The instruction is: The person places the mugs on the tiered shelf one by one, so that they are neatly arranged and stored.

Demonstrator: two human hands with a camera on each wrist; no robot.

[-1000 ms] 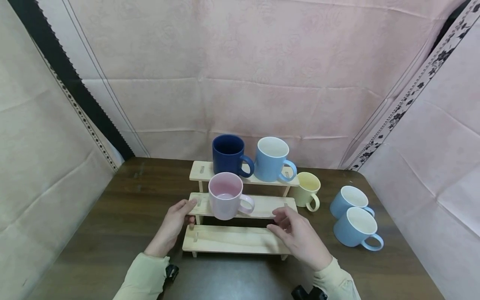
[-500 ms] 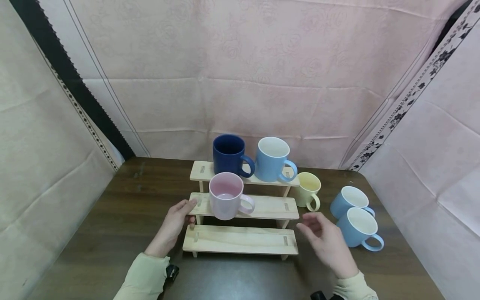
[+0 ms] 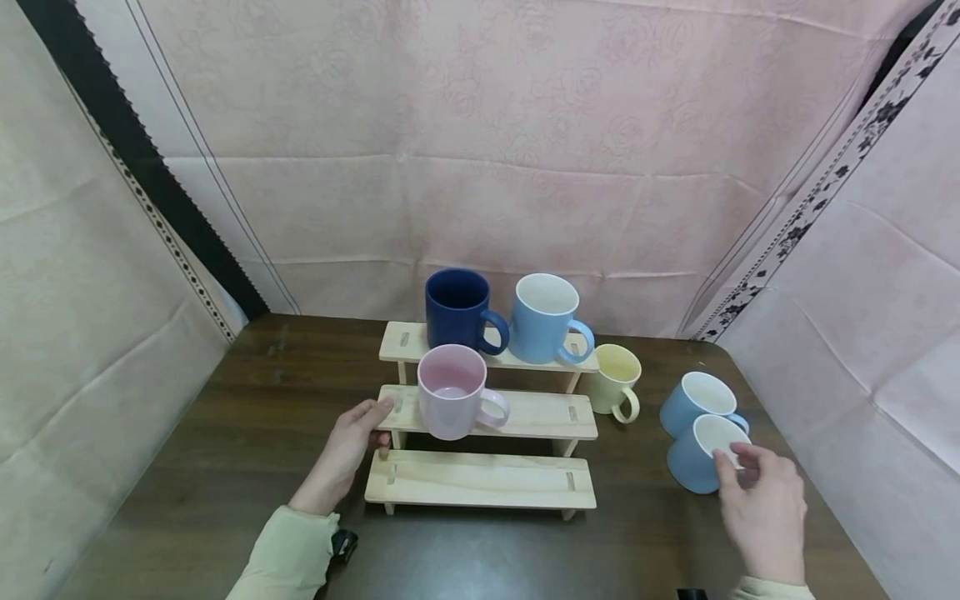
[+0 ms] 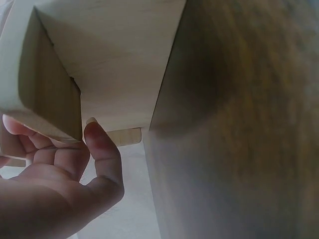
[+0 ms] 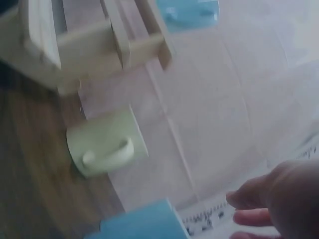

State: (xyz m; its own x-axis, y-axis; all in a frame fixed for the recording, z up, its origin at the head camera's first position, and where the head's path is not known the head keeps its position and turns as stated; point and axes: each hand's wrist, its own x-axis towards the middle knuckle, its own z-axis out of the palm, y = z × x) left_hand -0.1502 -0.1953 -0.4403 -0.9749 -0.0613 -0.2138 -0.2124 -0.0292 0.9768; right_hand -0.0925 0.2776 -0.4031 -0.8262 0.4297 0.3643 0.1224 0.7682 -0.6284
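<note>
With my left hand [image 3: 345, 457] I grip the left end of a three-step wooden rack [image 3: 480, 482], at its middle step. In the left wrist view my left hand [image 4: 55, 186] has its fingers curled at the board's edge. My right hand [image 3: 767, 512] is over the right side of the front light blue mug [image 3: 692, 462], fingertips right at the rim, hiding the handle. The right wrist view has my right hand's fingers [image 5: 249, 194] extended, near a light blue mug [image 5: 142, 224]. A pink mug [image 3: 448, 408] stands on the middle step.
A navy mug [image 3: 453, 312] and a light blue mug [image 3: 542, 325] stand on the top step. Behind the rack's right end is a yellow mug [image 3: 617, 375]. Another light blue mug [image 3: 686, 408] sits behind the front one. Pale cloth walls [image 3: 480, 167] enclose the wooden table [image 3: 225, 467].
My right hand has moved right, away from the rack's right end and over to the front light blue mug. My left hand stays at the rack, and the mugs have not moved.
</note>
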